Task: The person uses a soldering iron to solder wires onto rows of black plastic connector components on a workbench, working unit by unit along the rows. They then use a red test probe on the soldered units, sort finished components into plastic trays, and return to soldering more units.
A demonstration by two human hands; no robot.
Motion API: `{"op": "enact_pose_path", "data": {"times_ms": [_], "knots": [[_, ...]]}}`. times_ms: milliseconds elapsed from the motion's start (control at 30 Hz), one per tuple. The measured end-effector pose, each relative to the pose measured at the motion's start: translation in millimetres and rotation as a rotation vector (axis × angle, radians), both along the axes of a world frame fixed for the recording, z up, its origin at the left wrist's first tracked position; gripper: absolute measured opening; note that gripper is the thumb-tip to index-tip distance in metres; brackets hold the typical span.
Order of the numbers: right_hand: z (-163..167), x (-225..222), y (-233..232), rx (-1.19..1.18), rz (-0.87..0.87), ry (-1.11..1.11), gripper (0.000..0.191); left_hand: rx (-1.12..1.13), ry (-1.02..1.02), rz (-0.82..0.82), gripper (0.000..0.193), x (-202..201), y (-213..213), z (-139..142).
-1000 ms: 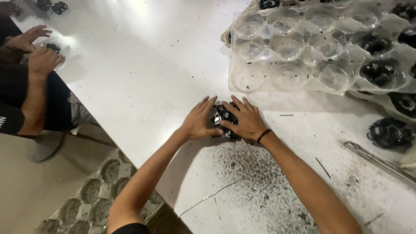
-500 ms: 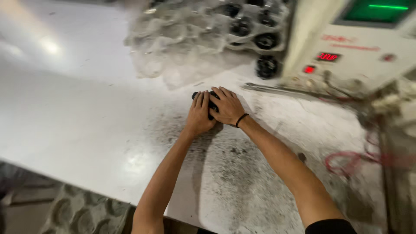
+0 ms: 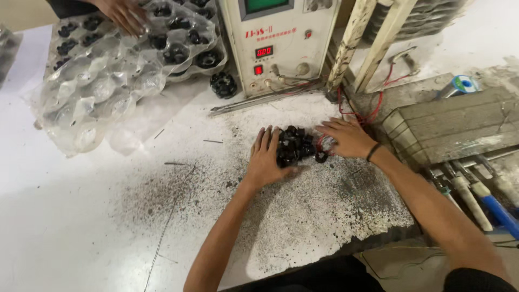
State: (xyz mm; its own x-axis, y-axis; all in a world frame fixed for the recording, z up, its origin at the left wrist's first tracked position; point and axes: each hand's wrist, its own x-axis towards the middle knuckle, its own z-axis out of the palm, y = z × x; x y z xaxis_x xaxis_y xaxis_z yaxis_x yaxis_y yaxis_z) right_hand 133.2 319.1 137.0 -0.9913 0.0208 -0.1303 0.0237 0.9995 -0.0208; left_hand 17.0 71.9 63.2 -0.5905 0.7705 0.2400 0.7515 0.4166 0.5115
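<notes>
At the centre of the frame a black toothed plastic part [image 3: 293,147] lies on the speckled white table [image 3: 81,216]. The left hand [image 3: 266,159] rests flat against its left side, fingers spread, clamped on nothing. The right hand [image 3: 346,138] lies open just right of it (fingertips beside a small black ring [image 3: 320,157]). Upper left, another person's hand [image 3: 125,13] touches a clear blister tray [image 3: 102,81]; a beige control box [image 3: 278,40] stands behind.

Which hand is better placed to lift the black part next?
Probably the left hand: it lies flat against the black part, fingers touching. The right hand rests just beside it, near the red wires.
</notes>
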Motion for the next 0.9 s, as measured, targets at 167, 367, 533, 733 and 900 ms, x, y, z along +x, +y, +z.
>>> {"op": "enact_pose_path", "data": {"times_ms": [167, 367, 533, 733, 900], "knots": [[33, 21, 46, 0.076, 0.074, -0.023, 0.035, -0.052, -0.035, -0.089, 0.129, -14, -11, -8], [87, -11, 66, 0.168, -0.459, 0.739, 0.035, -0.013, -0.010, -0.126, 0.128, -33, -6, -17], [-11, -13, -70, 0.129, 0.067, 0.122, 0.113, -0.025, 0.040, -0.131, 0.126, -35, 11, -23], [-36, -35, -56, -0.084, 0.186, 0.309, 0.117, -0.014, 0.042, -0.006, 0.119, -22, 29, -26], [-32, -41, -41, 0.018, 0.214, 0.266, 0.103, -0.084, -0.141, -0.201, 0.112, -43, -14, -16]]}}
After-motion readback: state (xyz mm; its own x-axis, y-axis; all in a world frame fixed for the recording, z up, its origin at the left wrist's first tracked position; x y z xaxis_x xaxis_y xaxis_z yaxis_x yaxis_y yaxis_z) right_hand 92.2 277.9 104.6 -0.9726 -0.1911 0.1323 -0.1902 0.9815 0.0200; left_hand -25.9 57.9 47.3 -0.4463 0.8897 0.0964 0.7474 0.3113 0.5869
